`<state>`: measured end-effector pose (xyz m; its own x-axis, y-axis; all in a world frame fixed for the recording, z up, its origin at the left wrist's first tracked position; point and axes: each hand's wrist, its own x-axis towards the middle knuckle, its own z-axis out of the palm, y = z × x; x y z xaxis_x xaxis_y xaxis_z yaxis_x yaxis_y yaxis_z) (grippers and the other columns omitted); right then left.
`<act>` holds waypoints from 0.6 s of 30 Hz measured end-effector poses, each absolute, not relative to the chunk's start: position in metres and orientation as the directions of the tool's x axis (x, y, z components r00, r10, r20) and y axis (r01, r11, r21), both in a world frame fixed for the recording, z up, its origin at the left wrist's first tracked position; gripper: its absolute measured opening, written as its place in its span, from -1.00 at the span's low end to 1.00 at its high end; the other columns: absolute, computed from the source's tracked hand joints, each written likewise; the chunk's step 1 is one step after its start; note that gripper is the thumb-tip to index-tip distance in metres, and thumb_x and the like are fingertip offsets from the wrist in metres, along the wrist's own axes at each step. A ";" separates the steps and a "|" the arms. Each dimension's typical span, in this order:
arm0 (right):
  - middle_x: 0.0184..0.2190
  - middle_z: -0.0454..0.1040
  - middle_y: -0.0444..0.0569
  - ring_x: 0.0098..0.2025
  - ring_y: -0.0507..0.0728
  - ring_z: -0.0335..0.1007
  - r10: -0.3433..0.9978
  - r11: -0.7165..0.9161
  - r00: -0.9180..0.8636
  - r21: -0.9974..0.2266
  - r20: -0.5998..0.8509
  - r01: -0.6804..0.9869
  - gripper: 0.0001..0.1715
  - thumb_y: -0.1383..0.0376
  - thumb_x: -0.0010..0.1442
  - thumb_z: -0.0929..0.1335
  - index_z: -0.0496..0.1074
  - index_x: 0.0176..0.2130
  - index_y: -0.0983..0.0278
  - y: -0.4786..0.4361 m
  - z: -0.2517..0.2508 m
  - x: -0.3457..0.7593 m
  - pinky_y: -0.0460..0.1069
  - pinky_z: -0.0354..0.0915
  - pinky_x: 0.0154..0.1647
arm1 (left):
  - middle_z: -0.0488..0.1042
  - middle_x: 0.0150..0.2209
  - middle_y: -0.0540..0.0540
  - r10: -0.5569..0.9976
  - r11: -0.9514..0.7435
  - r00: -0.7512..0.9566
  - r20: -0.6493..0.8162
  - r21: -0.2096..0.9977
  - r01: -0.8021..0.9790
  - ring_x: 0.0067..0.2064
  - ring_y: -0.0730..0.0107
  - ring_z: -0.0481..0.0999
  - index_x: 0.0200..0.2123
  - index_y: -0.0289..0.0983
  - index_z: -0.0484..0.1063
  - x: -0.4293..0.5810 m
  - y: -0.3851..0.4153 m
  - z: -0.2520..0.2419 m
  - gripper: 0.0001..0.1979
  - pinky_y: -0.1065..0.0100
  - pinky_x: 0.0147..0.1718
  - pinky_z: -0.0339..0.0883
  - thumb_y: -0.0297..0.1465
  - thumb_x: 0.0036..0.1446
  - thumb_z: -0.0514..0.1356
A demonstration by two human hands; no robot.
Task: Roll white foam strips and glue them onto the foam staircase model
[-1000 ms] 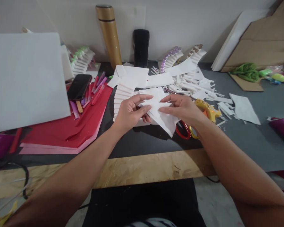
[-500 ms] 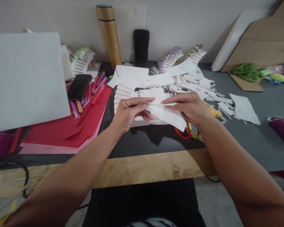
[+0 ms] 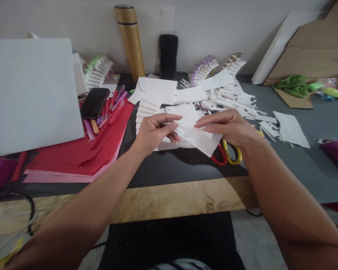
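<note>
A small white sheet of paper (image 3: 205, 141) is held slanting between my two hands above the table. My left hand (image 3: 159, 131) pinches its left side between thumb and fingers. At its upper right edge, my right hand (image 3: 225, 126) grips it with thumb and forefinger. Beneath lie more white paper pieces (image 3: 183, 111) and a pleated white paper strip (image 3: 148, 110). Scissors with one red and one yellow handle loop (image 3: 234, 155) lie by my right hand, their blades largely hidden under paper.
White paper scraps (image 3: 231, 99) are heaped at the back right. Red and pink sheets (image 3: 101, 150), a phone (image 3: 95, 103) and markers (image 3: 116, 107) lie left. A gold flask (image 3: 131, 45) and black device (image 3: 168, 56) stand by the wall. Cardboard (image 3: 318, 52) leans right.
The paper has opened out flatter between my hands. My right hand has shifted slightly right, and more of the yellow scissor handle shows.
</note>
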<state>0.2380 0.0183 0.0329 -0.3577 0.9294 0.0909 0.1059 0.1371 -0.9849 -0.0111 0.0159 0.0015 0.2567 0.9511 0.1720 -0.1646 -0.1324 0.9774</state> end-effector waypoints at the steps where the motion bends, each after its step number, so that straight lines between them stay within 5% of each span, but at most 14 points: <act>1: -0.27 0.70 0.03 -0.26 0.19 0.59 0.923 0.100 -0.379 -0.992 0.063 0.079 -0.76 0.19 0.04 0.58 0.73 -0.23 0.20 0.019 0.034 0.241 -0.01 0.43 -0.35 | 0.58 -0.56 -0.01 0.946 -0.159 0.260 0.193 0.976 -0.147 -0.52 0.38 0.63 -0.12 -0.34 0.66 -0.012 0.016 0.002 -0.69 0.41 -0.46 0.55 -0.34 0.06 0.44; 7: -0.13 0.69 0.18 -0.17 0.24 0.65 0.870 -0.139 -0.485 -0.988 -0.091 -0.062 -0.35 -0.08 0.18 0.48 0.60 0.08 0.29 0.018 0.033 0.241 0.00 0.53 -0.28 | 0.61 -0.52 -0.03 0.907 -0.205 0.348 0.236 0.971 -0.123 -0.53 0.43 0.62 -0.14 -0.32 0.68 -0.013 0.010 0.007 -0.78 0.46 -0.46 0.54 -0.40 0.12 0.40; 10: -0.22 0.70 0.07 -0.28 0.16 0.64 0.849 -0.120 -0.512 -0.991 -0.132 0.057 -0.45 0.01 0.11 0.55 0.66 0.00 0.27 0.013 0.033 0.229 -0.08 0.46 -0.41 | 0.62 -0.51 -0.04 0.894 -0.218 0.376 0.245 0.969 -0.113 -0.53 0.44 0.62 -0.14 -0.33 0.67 -0.010 0.007 0.008 -0.78 0.48 -0.47 0.54 -0.41 0.13 0.40; 18: -0.35 0.70 -0.06 -0.38 0.11 0.60 0.863 -0.064 -0.490 -0.988 -0.126 0.142 -0.59 0.14 0.06 0.58 0.70 -0.09 0.21 0.012 0.025 0.215 -0.02 0.49 -0.31 | 0.60 -0.54 -0.06 0.922 -0.181 0.348 0.172 0.984 -0.007 -0.49 0.35 0.65 -0.02 -0.43 0.60 -0.007 0.012 0.003 -0.66 0.42 -0.42 0.59 -0.39 0.14 0.36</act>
<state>0.2152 0.0115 0.0254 -0.4901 0.8625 -0.1259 0.1420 -0.0635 -0.9878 -0.0066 0.0122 0.0035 0.3480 0.9217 0.1716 -0.0068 -0.1805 0.9835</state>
